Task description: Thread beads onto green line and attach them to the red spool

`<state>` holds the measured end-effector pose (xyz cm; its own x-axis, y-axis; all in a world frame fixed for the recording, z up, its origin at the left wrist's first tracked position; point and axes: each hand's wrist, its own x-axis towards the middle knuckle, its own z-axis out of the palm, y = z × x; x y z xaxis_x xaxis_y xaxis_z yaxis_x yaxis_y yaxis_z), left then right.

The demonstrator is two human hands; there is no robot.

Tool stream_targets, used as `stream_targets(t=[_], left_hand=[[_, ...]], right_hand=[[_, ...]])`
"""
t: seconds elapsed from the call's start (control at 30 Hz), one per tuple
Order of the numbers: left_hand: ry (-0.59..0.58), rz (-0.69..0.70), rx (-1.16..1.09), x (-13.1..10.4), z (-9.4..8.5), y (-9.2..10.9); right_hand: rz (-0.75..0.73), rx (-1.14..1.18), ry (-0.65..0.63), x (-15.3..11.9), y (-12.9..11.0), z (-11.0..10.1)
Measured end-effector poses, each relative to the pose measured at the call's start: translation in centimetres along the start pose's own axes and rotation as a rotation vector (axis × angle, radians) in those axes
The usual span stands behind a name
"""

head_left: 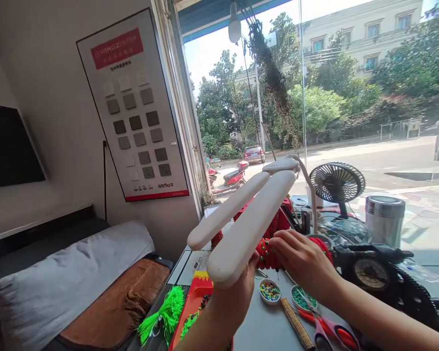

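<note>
Behind the white desk lamp (252, 224), the left hand (246, 279) is mostly hidden at one end of a red beaded roll (265, 254); its grip I cannot tell. The right hand (299, 251) closes around the roll above the counter (261, 326), covering its middle. Scissors (319, 325), cut off below, overlap a green-bead dish (297, 294).

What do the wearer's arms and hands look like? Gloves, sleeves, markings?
Right hand: no glove; no ring or watch visible. Right forearm: bare to the frame edge, no sleeve. Left forearm: bare too. Left hand: ungloved where it shows; the white desk lamp hides much of it, so can't rule out rings. No cables or markings visible.
</note>
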<state>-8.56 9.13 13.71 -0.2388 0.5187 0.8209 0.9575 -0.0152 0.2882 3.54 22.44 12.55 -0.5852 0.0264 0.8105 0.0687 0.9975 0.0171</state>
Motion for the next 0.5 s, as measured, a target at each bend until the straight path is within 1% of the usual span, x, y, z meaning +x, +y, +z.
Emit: stream_targets(t=[0.07, 0.1, 0.2, 0.23, 0.3, 0.37, 0.43, 0.5], left_hand=[[-0.006, 0.005, 0.013, -0.9, 0.9, 0.3], [0.01, 0.002, 0.025, -1.3, 1.4, 0.2], [0.12, 0.001, 0.114, -2.4, 2.6, -0.2], [0.15, 0.01, 0.153, -2.7, 2.9, -0.3], [0.167, 0.042, 0.22, -3.0, 3.0, -0.4], [0.148, 0.08, 0.264, -3.1, 2.9, -0.3], [0.136, 0.098, 0.28, -3.2, 2.7, -0.2], [0.139, 0.099, 0.266, -3.2, 2.6, -0.2]], right_hand=[[0.038, 0.024, 0.001, 0.1, -0.1, -0.1], [0.061, 0.038, 0.003, 0.2, -0.1, -0.2], [0.136, 0.081, 0.01, 0.4, 0.0, -0.9], [0.166, 0.104, -0.007, 0.5, 0.1, -1.2], [0.228, 0.153, -0.098, 1.0, 0.4, -2.1], [0.262, 0.178, -0.223, 1.7, 0.7, -3.0], [0.252, 0.167, -0.32, 2.5, 1.0, -3.7], [0.225, 0.151, -0.382, 3.2, 1.2, -4.3]])
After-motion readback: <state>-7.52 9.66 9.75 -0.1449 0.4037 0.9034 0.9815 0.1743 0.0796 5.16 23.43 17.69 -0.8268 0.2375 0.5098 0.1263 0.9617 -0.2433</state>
